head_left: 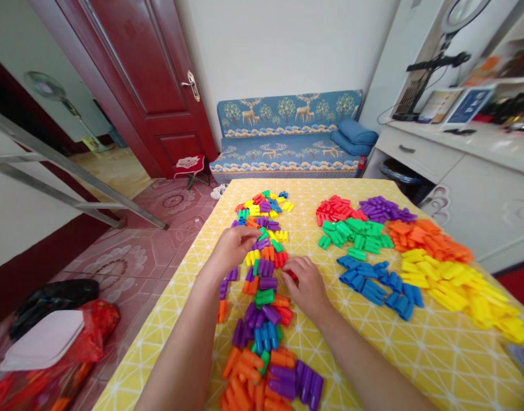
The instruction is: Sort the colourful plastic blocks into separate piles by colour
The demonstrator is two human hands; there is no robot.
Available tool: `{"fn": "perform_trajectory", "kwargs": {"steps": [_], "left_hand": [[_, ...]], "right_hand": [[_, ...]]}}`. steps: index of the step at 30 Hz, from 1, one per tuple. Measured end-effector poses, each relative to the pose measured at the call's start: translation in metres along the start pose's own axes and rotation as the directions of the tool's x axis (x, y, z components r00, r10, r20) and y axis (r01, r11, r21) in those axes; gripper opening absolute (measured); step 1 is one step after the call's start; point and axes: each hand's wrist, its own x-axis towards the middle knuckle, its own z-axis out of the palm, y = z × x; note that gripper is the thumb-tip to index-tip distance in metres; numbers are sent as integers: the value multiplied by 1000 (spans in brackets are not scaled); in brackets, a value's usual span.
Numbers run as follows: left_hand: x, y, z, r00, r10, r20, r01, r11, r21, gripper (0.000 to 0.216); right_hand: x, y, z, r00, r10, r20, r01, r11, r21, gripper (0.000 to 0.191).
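Observation:
A long heap of mixed plastic building pieces [265,267], in purple, green, orange, red, blue and yellow, runs down the table. On its left side is my left hand [234,248], fingers drawn together beside green and purple pieces; whatever lies between the fingertips is hidden. My right hand [307,288] curls at the heap's right side, with a red plastic piece [291,274] showing between thumb and fingers. Nearest me lie orange pieces [245,365] and purple pieces [307,382].
Sorted piles lie at right: red pieces [337,209], purple pieces [384,209], green pieces [356,234], orange pieces [428,238], blue pieces [377,282] and yellow pieces [463,288]. A yellow patterned cloth [307,214] covers the table. Beyond stands a blue sofa [287,142].

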Motion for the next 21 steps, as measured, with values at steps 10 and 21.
{"fn": "perform_trajectory", "kwargs": {"steps": [10,21], "left_hand": [[7,-25,22,986,-134,104,97,948,304,34],[6,-1,14,967,-238,90,228,653,-722,40]], "right_hand": [[-1,4,4,1000,-14,3,14,1000,24,12],[0,3,3,1000,0,12,-1,998,58,13]]}}
